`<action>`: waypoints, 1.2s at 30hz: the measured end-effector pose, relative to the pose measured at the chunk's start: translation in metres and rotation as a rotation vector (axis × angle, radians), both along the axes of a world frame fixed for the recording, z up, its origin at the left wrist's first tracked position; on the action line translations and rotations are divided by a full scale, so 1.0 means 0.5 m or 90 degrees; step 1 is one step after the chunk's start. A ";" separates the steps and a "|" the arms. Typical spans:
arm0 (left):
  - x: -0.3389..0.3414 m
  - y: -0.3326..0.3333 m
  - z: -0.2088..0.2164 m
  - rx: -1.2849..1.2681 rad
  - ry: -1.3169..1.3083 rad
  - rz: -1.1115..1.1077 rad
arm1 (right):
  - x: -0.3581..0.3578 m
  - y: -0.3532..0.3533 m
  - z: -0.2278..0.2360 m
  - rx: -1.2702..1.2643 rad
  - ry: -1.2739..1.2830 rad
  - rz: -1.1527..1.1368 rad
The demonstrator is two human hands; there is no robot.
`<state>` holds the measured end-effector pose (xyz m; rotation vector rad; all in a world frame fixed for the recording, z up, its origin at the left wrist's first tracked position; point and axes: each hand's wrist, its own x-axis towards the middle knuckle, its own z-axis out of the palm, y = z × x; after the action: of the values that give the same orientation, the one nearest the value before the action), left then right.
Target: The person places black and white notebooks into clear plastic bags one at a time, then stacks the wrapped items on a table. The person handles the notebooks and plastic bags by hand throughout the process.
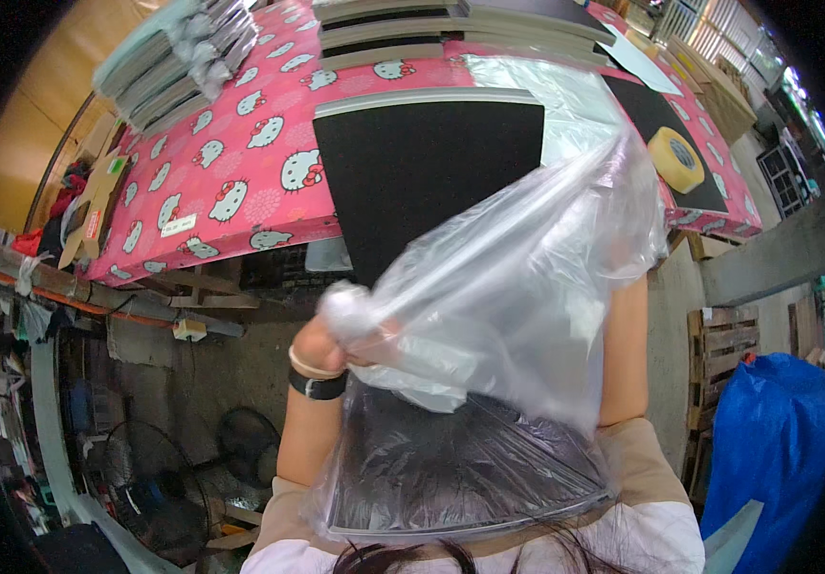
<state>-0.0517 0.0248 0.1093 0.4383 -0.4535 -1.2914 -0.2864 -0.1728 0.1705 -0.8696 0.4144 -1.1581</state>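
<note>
A black flat panel stack (431, 172) with a pale far edge slants from the table toward my lap. Its near end is inside a clear plastic bag (489, 325). My left hand (321, 340), with a dark wristband and a light band, is closed on a bunched edge of the bag, left of the stack. On the other side, my right hand (621, 251) shows only faintly through the raised film, and its fingers are hidden. Film between my hands covers the middle of the stack.
The table (168, 191) wears a pink cartoon-print cover. Stacked panels (384, 33) stand at the back, and plastic-wrapped stacks (168, 72) at far left. A tape roll (675, 161) rests on a black sheet (642, 105) at right. A blue covered bundle (776, 430) and fans (159, 488) flank me.
</note>
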 end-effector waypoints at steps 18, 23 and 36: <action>0.162 -0.248 0.145 0.189 -1.135 0.775 | 0.041 -0.106 0.064 -0.719 0.836 -0.290; 0.122 -0.200 0.122 0.050 -1.267 0.837 | 0.013 -0.058 0.049 -0.712 0.812 -0.260; 0.102 -0.045 0.142 0.267 -0.249 0.056 | -0.072 -0.022 0.030 0.053 0.186 0.302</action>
<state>-0.0010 0.0022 0.1805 1.0639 -0.4813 -1.2150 -0.3226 -0.1836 0.1853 -1.0022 0.4591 -0.5760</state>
